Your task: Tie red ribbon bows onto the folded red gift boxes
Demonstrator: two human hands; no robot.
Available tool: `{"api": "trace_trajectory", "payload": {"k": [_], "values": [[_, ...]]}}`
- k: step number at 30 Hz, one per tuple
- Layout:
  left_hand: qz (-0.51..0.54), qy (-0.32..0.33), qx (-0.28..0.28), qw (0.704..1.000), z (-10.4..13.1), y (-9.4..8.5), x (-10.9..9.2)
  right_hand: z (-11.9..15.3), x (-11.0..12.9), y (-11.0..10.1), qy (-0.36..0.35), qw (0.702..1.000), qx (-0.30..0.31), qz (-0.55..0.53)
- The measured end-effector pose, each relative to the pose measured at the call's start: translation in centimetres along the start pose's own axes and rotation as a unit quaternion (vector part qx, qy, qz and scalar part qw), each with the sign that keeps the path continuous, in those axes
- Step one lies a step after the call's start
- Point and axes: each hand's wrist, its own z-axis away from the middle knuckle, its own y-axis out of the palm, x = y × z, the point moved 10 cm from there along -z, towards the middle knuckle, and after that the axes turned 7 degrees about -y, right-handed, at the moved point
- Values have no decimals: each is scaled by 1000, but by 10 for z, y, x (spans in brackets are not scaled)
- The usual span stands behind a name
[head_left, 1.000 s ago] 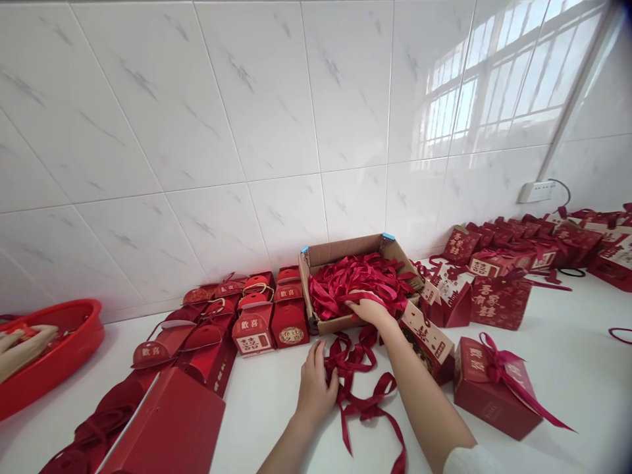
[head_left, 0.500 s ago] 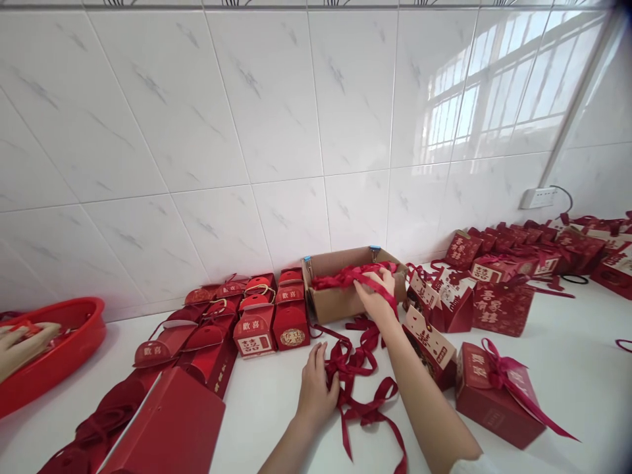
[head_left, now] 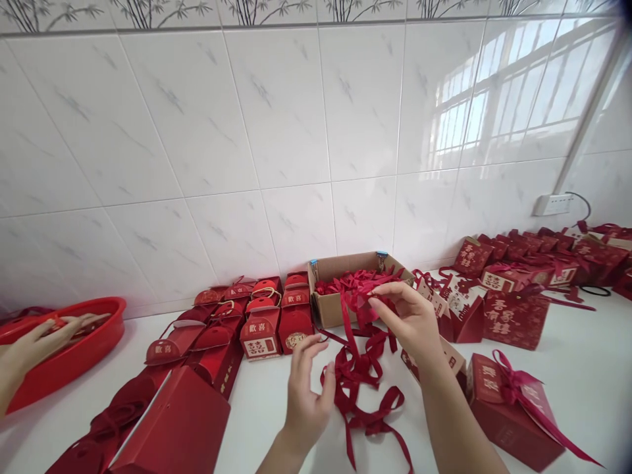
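Observation:
My right hand (head_left: 412,322) pinches a dark red ribbon (head_left: 356,316) just in front of the open cardboard box (head_left: 328,311), which holds a heap of similar ribbons (head_left: 340,282). A length of the held ribbon hangs toward the tabletop. My left hand (head_left: 307,392) is raised a little above the table, fingers apart and holding nothing. Close by its thumb lies a tangle of loose ribbon (head_left: 378,421) in loops and curls. Right of my right forearm stands a red gift box (head_left: 511,421) with a ribbon bow (head_left: 513,388) on it.
Rows of red gift boxes (head_left: 261,332) stand at the left, with a larger plain red box (head_left: 172,428) in front. Another person's hand (head_left: 44,345) reaches into a red basin (head_left: 106,329). More gift boxes (head_left: 516,319) crowd the right, below a wall socket (head_left: 553,205).
My right hand has come up out of the cardboard box, drawing a ribbon toward me. My left hand has lifted off the loose ribbons and opened. The view has tilted slightly upward.

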Motion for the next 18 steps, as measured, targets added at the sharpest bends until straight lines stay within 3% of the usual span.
{"api": "trace_trajectory", "payload": {"k": [3,6,12,18], "values": [[23,20,-40,999,-21,-52,-55,6,19,17,-17,995,79,-53],[28,-1,-13,1000,-36,-77,-83,14,35,38,-44,984,156,-68],[65,-8,46,997,-33,-76,-97,32,47,74,-38,961,256,-97],[128,-60,56,988,-31,-82,-86,39,52,83,-39,951,281,-119]]}}
